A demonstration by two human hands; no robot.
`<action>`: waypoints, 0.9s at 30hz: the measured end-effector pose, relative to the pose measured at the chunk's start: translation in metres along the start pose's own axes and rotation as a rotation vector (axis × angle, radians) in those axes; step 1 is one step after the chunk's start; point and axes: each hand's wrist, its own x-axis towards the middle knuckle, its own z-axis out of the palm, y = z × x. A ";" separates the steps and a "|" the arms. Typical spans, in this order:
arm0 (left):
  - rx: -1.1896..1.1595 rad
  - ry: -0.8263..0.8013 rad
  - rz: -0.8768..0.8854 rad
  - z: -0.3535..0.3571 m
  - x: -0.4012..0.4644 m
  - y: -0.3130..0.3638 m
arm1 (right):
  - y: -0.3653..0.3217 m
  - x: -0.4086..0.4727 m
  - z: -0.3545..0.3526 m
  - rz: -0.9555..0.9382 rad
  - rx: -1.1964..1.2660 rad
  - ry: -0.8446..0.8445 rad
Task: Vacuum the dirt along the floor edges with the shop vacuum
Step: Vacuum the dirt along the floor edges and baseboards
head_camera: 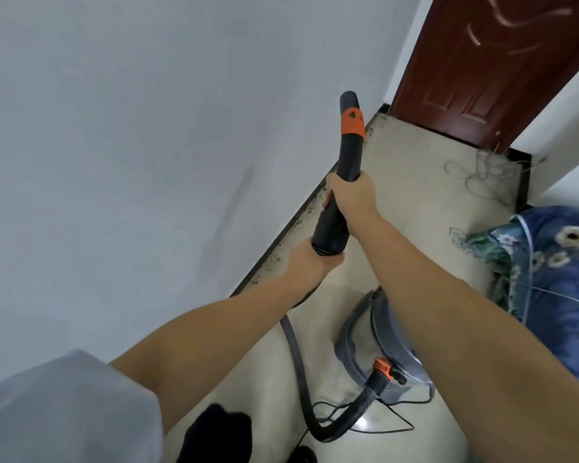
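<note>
Item: shop vacuum (378,342), grey drum body standing on the pale tiled floor (411,195) below the arms, just beside a blue floral bundle (555,272); its black ribbed hose (318,416) leaves an orange coupling on the drum, loops over the floor and runs up to the wand (343,172). Wand: black, slightly bent tube with an orange collar near the far end, held raised and pointing along the wall (114,128), its tip off the floor. Grip: right hand (351,195) wrapped round the middle of the tube, left hand (310,259) clasping the lower cuff; fingers of both closed on the wand. Target: dark dirt (301,222) strewn along the floor edge at the foot of the wall, toward the brown door (488,68). Hazards, as judged: a tangle of thin thread or wire (478,175) by the door could clog the nozzle if drawn in; the looped hose and the thin black cord (391,419) near the feet could trip the person or tip the drum when pulled; the bundle's loose fabric could be sucked against the tip.
</note>
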 end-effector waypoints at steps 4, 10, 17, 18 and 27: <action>0.026 -0.018 -0.052 -0.003 0.024 0.005 | 0.004 0.027 0.008 0.031 0.013 -0.033; -0.019 -0.034 -0.043 -0.029 0.113 0.012 | -0.009 0.104 0.038 0.042 0.023 -0.017; 0.076 -0.044 -0.025 -0.052 0.217 0.043 | -0.038 0.196 0.060 0.123 0.090 0.080; 0.085 -0.048 -0.025 -0.054 0.229 0.046 | -0.039 0.206 0.062 0.130 0.101 0.087; 0.152 -0.121 -0.064 -0.027 0.329 0.077 | -0.045 0.305 0.041 0.184 0.115 0.111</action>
